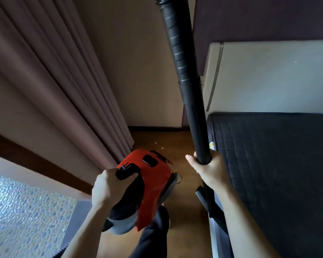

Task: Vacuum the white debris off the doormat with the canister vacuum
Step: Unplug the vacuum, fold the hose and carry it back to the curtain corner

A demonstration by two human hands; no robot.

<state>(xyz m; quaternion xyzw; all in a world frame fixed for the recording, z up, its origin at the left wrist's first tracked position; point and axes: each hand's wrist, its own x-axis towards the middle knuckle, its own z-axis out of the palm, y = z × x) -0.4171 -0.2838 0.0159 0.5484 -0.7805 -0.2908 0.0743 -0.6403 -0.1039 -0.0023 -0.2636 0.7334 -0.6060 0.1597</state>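
Note:
My left hand [108, 185] grips the black carry handle of the red canister vacuum [153, 175], which hangs tilted above the brown floor. In my right hand [207, 168] I hold the black vacuum wand [186, 86] upright; its ribbed upper section rises past the top of the view. A few white bits of debris [161, 148] lie on the floor beyond the canister. The grey doormat [76, 220] shows only partly at the lower left, beside my left forearm.
Pinkish-brown curtains [67, 75] hang on the left. A dark quilted mattress [272, 164] fills the right side, with a pale headboard panel [268, 75] behind it. A pebble-patterned floor [22, 216] lies at the lower left. My dark-trousered leg [153, 237] stands below the canister.

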